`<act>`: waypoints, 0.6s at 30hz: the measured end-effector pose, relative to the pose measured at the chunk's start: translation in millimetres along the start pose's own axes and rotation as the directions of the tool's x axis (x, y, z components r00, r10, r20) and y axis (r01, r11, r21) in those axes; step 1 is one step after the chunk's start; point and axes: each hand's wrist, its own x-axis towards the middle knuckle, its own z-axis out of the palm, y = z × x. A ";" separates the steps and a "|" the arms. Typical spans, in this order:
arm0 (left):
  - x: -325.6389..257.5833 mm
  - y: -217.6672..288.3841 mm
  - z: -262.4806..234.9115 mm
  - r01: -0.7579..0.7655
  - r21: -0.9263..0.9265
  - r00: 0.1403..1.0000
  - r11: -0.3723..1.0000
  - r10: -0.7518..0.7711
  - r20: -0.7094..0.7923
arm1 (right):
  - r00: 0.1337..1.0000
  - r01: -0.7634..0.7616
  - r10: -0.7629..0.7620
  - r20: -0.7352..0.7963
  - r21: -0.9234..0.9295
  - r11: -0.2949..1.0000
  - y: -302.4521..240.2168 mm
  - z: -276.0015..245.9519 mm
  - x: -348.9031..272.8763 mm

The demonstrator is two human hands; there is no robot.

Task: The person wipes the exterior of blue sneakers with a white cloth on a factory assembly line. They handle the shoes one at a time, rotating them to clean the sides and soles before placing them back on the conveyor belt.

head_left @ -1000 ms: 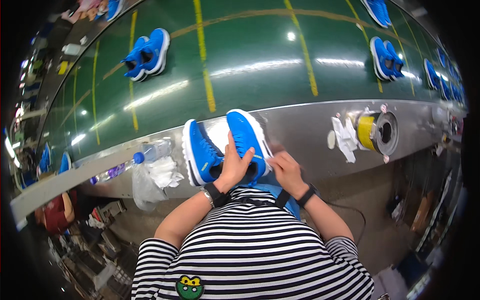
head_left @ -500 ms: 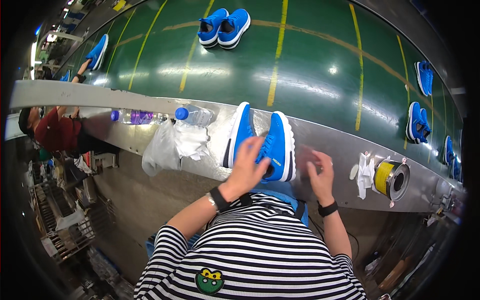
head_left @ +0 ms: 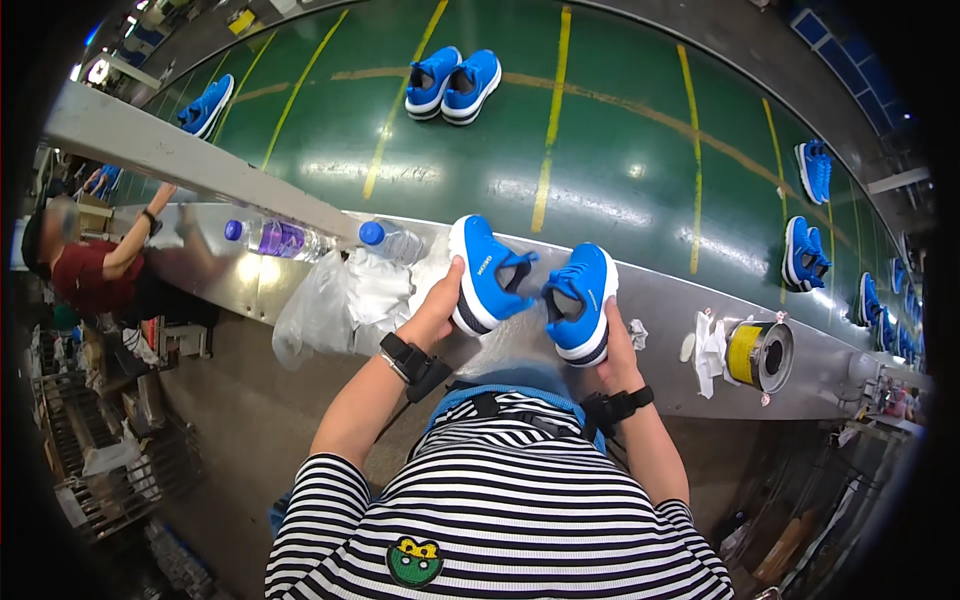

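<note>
One blue sneaker with a white sole (head_left: 482, 265) is gripped at its outer side by my left hand (head_left: 436, 308), its opening tilted toward the right. My right hand (head_left: 620, 350) holds the matching blue sneaker (head_left: 586, 272) by its heel and outer side, toe pointing away from me. A small gap separates the two shoes, which are over the metal ledge (head_left: 650, 295) in front of my body. Most fingers of both hands are hidden behind the soles.
Beyond the ledge runs a green belt (head_left: 460, 185) with yellow lines, carrying several blue sneakers (head_left: 470, 90). Left on the ledge are crumpled plastic (head_left: 320, 310) and two bottles (head_left: 395, 242); right, a yellow-labelled can (head_left: 745, 352). A co-worker (head_left: 90, 260) stands far left under a grey bar.
Both hands have taken hold of the sneakers, one each. The shoes are now turned and farther apart. My right hand, empty before, has closed on the right sneaker.
</note>
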 end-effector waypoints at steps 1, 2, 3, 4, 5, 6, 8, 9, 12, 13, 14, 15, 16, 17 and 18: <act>-2.1 8.2 7.9 0.034 -0.088 0.999 0.996 -0.033 0.011 | 1.000 -0.006 0.007 -0.023 0.067 0.998 -5.5 7.9 -1.4; -3.7 15.7 15.4 0.070 -0.173 0.997 0.982 -0.067 0.026 | 0.999 -0.009 0.016 -0.045 0.134 0.991 -10.2 15.0 -1.9; -3.6 21.1 21.7 0.109 -0.255 0.994 0.961 -0.101 0.045 | 0.998 -0.016 0.025 -0.052 0.175 0.984 -14.0 20.1 -1.6; -0.4 23.2 24.9 0.135 -0.314 0.988 0.940 -0.103 0.118 | 0.998 -0.023 0.036 -0.056 0.216 0.976 -16.6 23.9 -0.9; 1.3 24.6 29.4 0.166 -0.334 0.982 0.928 -0.124 0.143 | 0.997 -0.030 0.047 -0.060 0.257 0.966 -20.1 26.7 0.3; 2.3 26.7 34.2 0.198 -0.351 0.975 0.915 -0.146 0.170 | 0.994 -0.076 0.097 -0.054 0.303 0.950 -24.4 27.8 3.1; 4.5 26.1 42.4 0.276 -0.390 0.954 0.879 -0.201 0.222 | 0.994 -0.076 0.099 -0.048 0.355 0.932 -26.8 26.7 8.9; 7.4 27.8 46.8 0.291 -0.419 0.948 0.860 -0.200 0.248 | 0.994 -0.076 0.100 -0.044 0.381 0.921 -29.7 26.7 11.3; 16.0 25.3 56.4 0.353 -0.490 0.922 0.797 -0.207 0.327 | 0.983 -0.145 0.181 -0.035 0.462 0.875 -32.6 13.8 25.6; 19.2 25.6 58.2 0.389 -0.503 0.906 0.772 -0.221 0.361 | 0.980 -0.152 0.194 -0.035 0.490 0.858 -34.1 12.1 29.0; 22.9 26.6 60.0 0.425 -0.515 0.888 0.745 -0.234 0.395 | 0.979 -0.161 0.203 -0.027 0.509 0.845 -35.7 10.0 31.1; 26.7 27.4 63.2 0.461 -0.524 0.869 0.717 -0.245 0.429 | 0.977 -0.170 0.212 -0.019 0.528 0.832 -37.8 8.0 33.1; 28.1 30.9 68.9 0.459 -0.507 0.864 0.729 -0.235 0.445 | 0.976 -0.179 0.218 -0.008 0.546 0.818 -41.8 8.6 35.1; 31.6 31.6 73.5 0.464 -0.503 0.861 0.729 -0.238 0.449 | 0.977 -0.167 0.214 -0.022 0.548 0.820 -46.0 8.8 35.7; 35.2 31.6 78.3 0.470 -0.499 0.858 0.728 -0.242 0.454 | 0.977 -0.154 0.209 -0.037 0.549 0.821 -50.2 8.8 34.7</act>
